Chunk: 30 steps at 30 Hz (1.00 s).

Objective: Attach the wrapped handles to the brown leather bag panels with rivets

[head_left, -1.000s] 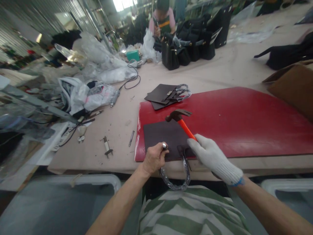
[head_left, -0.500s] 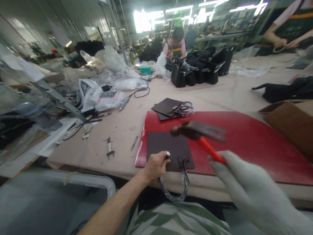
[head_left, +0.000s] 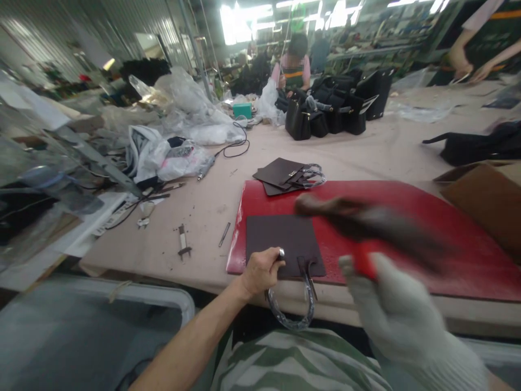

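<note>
My left hand (head_left: 262, 270) is bare and closed in a pinch over the dark brown leather panel (head_left: 280, 233). It holds a short silver metal rod (head_left: 281, 252), whose bright top end shows above the fingers. A plastic-wrapped handle (head_left: 293, 324) is joined to the panel and hangs over the table's front edge. In a white glove, my right hand (head_left: 396, 309) grips a hammer (head_left: 358, 220) by its red handle. The hammer's head is raised to the right of the rod, apart from it and smeared by motion. Under the panel lies a red board (head_left: 411, 233).
More brown panels (head_left: 280, 175) with wrapped handles lie at the board's back edge. A metal tool (head_left: 183, 241) and a thin rod (head_left: 224, 234) lie to the left. Black bags (head_left: 325, 117) stand farther back. A cardboard box (head_left: 484, 201) is at right. Co-workers (head_left: 292, 68) are across the table.
The hammer has swung up and to the right, nearer the camera, its head now more blurred. My left hand stays at the same spot on the panel. The view has tilted slightly.
</note>
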Each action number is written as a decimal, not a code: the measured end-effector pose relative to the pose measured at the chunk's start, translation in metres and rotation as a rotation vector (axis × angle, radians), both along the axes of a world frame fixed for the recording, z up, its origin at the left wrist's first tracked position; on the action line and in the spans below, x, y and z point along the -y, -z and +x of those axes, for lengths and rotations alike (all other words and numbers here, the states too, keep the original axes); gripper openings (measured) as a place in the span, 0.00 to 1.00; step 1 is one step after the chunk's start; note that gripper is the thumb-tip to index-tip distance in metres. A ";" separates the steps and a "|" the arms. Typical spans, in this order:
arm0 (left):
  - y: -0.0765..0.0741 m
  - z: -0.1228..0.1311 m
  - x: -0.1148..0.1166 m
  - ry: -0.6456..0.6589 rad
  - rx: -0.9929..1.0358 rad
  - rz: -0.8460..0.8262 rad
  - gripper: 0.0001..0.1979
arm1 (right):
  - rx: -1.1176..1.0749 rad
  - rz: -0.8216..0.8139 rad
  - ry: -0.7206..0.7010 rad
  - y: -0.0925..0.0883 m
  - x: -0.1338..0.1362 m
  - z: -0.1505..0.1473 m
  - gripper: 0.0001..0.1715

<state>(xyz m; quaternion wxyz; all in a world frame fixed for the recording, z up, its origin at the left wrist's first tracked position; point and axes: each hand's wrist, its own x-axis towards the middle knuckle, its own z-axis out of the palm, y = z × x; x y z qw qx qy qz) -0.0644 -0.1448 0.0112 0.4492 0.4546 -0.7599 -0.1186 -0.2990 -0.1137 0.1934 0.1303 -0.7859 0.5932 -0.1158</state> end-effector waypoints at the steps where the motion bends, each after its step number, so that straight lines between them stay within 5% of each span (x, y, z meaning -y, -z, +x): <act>1: 0.000 0.000 0.000 -0.004 0.006 0.006 0.06 | -0.090 0.061 -0.038 0.005 0.001 -0.001 0.18; 3: -0.001 0.000 0.000 -0.006 0.011 0.023 0.06 | -0.160 0.143 -0.088 0.015 0.005 -0.002 0.17; 8: -0.006 0.003 -0.002 0.016 -0.014 0.057 0.04 | 0.081 0.131 -0.017 0.028 0.033 0.010 0.16; 13: -0.012 0.000 -0.003 0.017 -0.104 0.185 0.05 | 0.025 0.297 0.045 0.068 0.064 0.030 0.15; 17: -0.015 0.006 0.005 -0.107 -0.531 0.439 0.07 | 0.041 0.365 0.113 0.086 0.070 0.033 0.15; 20: -0.018 0.037 0.018 -0.280 -0.770 0.577 0.15 | 0.062 0.390 0.129 0.086 0.071 0.031 0.16; 22: -0.022 0.070 0.026 -0.406 -0.615 0.583 0.15 | 0.073 0.403 0.121 0.085 0.072 0.029 0.16; 26: -0.032 0.134 0.037 -0.700 0.134 0.693 0.14 | 0.057 0.409 0.132 0.088 0.074 0.027 0.17; 30: -0.038 0.153 0.039 -0.757 0.643 0.867 0.18 | 0.023 0.422 0.159 0.092 0.075 0.027 0.17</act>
